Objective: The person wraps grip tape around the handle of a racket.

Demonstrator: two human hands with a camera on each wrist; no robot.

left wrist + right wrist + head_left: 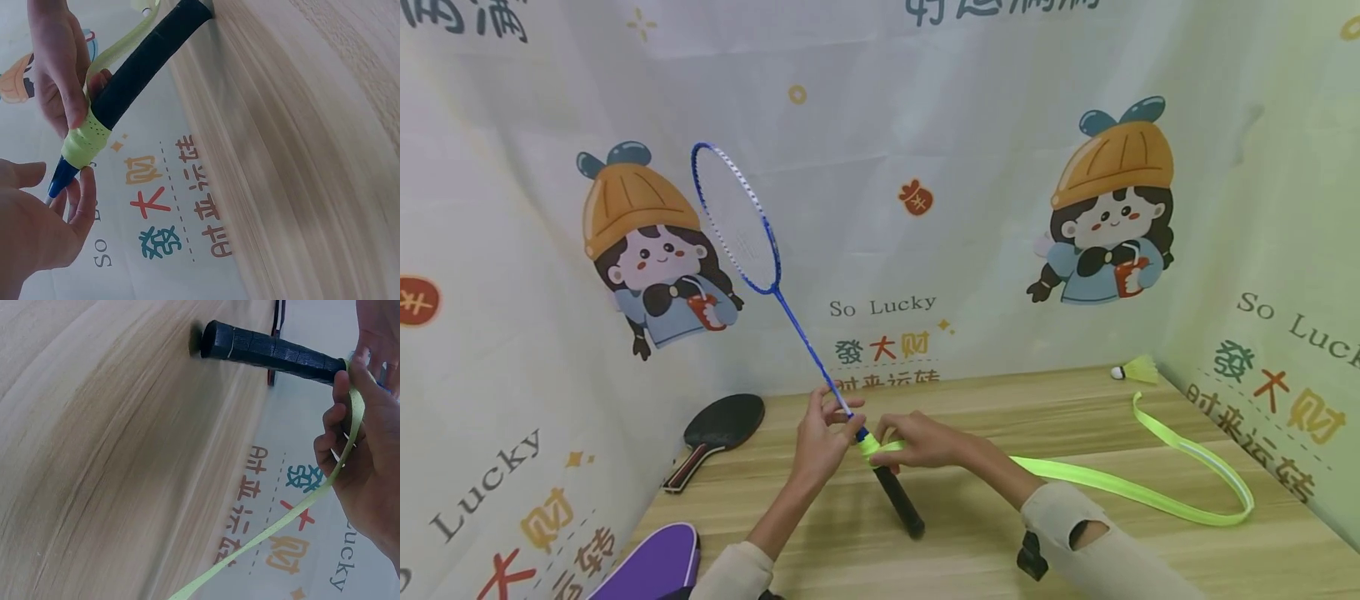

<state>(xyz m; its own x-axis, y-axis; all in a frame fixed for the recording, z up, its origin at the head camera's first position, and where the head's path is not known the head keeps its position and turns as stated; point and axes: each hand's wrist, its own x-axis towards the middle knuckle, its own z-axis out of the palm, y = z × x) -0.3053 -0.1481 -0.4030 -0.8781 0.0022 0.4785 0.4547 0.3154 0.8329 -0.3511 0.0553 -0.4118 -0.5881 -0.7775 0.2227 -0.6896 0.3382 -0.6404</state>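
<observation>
A blue and white badminton racket (802,335) slants up to the left, its black handle (899,502) pointing down over the table. Yellow-green grip tape (85,144) is wound around the top of the handle in the left wrist view. My left hand (822,437) holds the racket at the base of its shaft, just above the wound tape. Thumb and fingers of my right hand (925,439) pinch the tape beside the handle. From there the loose tape (1078,476) runs right and curls back over the table. Most of the black handle shows below the tape.
On the wooden table (820,550), a black table tennis paddle (724,422) lies at the left and a purple case (653,560) at the front left. A yellow shuttlecock (1138,369) lies at the back right. Printed cloth (865,125) hangs behind and along both sides.
</observation>
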